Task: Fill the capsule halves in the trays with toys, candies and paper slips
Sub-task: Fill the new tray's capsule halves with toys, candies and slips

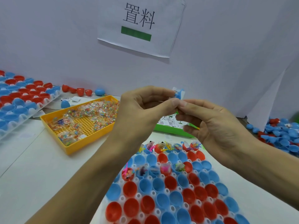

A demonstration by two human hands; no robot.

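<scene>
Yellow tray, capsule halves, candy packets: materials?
Yellow tray: looks like rigid moulded plastic, matte, with a perforated grid floor. Capsule halves: thin glossy plastic, judging by highlights in the bowls. Candy packets: clear film, probably cellophane, crinkled and glinting.

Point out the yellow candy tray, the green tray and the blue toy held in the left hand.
yellow candy tray (pixel 71 148): head view, on its near outer wall.
green tray (pixel 171 130): head view, on its near rim.
blue toy (pixel 178 94): head view, on the part showing past the left hand (pixel 142 110) fingertips.

Toy-packing workstation: capsule trays (pixel 161 199), wall sign (pixel 140 26)
</scene>
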